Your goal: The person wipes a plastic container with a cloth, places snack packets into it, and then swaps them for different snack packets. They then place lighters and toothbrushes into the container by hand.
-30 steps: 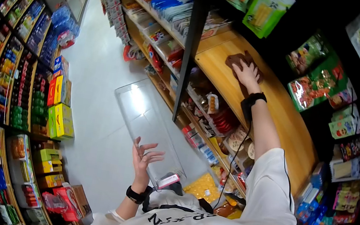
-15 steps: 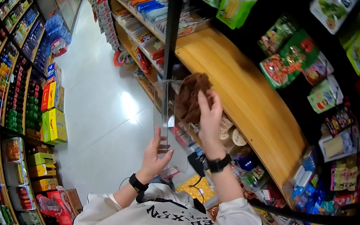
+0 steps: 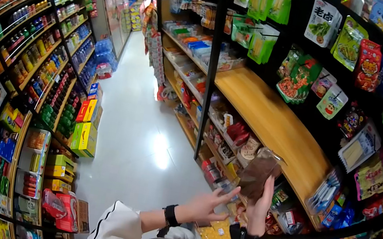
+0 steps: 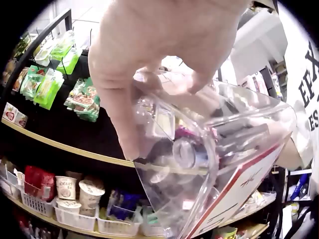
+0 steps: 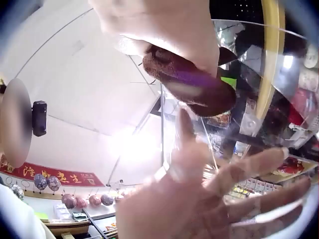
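Note:
In the left wrist view, a clear plastic box (image 4: pixel 169 184) with a red-edged white label (image 4: pixel 239 189) lies between the thumb and fingers of my left hand (image 4: pixel 164 35). Held up before the shelf, the box overlaps a brown cloth (image 3: pixel 259 176) in the head view. My right hand (image 3: pixel 260 207) grips that cloth, its fingers upright along it. From the right wrist, the cloth (image 5: pixel 187 87) appears bunched under the right hand (image 5: pixel 164 25), at the box's clear panel. Spread fingers of the left hand (image 5: pixel 199 184) show through the plastic.
A wooden shelf board (image 3: pixel 273 118) runs along the right, with hanging snack packets (image 3: pixel 299 79) above and stocked tiers below. Bottle shelves (image 3: pixel 40 53) line the left, with yellow-green cartons (image 3: pixel 84 139) on the floor. A pale tiled aisle (image 3: pixel 137 110) lies between.
The right hand has lifted the brown cloth off the wooden shelf and brought it to the clear box. The left hand has moved right with the box, and the head view has tilted up.

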### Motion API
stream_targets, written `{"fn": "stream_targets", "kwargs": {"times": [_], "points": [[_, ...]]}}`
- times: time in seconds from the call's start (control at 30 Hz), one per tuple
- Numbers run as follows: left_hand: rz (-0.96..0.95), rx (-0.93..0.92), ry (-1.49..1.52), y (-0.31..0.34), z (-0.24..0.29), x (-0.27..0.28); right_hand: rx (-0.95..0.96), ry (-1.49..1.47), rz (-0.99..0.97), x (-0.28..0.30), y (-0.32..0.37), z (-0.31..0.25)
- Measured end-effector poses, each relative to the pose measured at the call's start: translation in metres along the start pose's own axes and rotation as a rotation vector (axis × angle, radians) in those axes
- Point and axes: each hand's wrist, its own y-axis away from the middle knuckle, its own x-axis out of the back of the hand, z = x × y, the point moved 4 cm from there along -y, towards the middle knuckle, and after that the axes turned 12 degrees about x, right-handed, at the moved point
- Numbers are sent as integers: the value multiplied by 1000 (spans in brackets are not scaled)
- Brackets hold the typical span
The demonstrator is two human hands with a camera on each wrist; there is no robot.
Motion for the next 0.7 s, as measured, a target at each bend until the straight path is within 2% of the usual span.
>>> {"fn": "stream_targets", "kwargs": {"times": [0.07, 0.13, 0.17, 0.2, 0.23, 0.27, 0.3, 0.37, 0.4, 0.43, 0.5, 0.57, 0.63, 0.7], "points": [[-24, 28, 2, 16, 11, -13, -80, 3, 8, 20, 40, 10], [16, 5, 300, 29, 15, -29, -154, 36, -19, 43, 80, 27], [-11, 9, 308, 36, 14, -37, -178, 47, -59, 52, 98, 30], [98, -39, 285, 42, 14, -41, -225, 66, -100, 46, 113, 22], [197, -92, 269, 47, 13, -52, -254, 166, 30, 56, 129, 21], [128, -140, 479, 49, 2, -76, -225, 267, -126, 58, 137, 14], [127, -130, 414, 59, 4, -89, -204, 365, -276, 56, 142, 3], [124, -304, 760, 62, 7, -115, -225, 545, -335, 44, 154, -35], [120, -253, 925, 67, 22, -117, -196, 641, -344, 44, 162, -41], [-17, -112, 1046, 64, 24, -123, -72, 812, -406, 41, 167, -48], [86, -128, 1040, 70, 56, -111, 93, 965, -428, 32, 176, -61], [0, 44, 1260, 69, 60, -111, 106, 1040, -406, 24, 185, -71], [43, 164, 1324, 68, 68, -101, 71, 1186, -504, 26, 194, -69], [153, 189, 1328, 64, 58, -90, 146, 1315, -567, 22, 205, -64]]}}
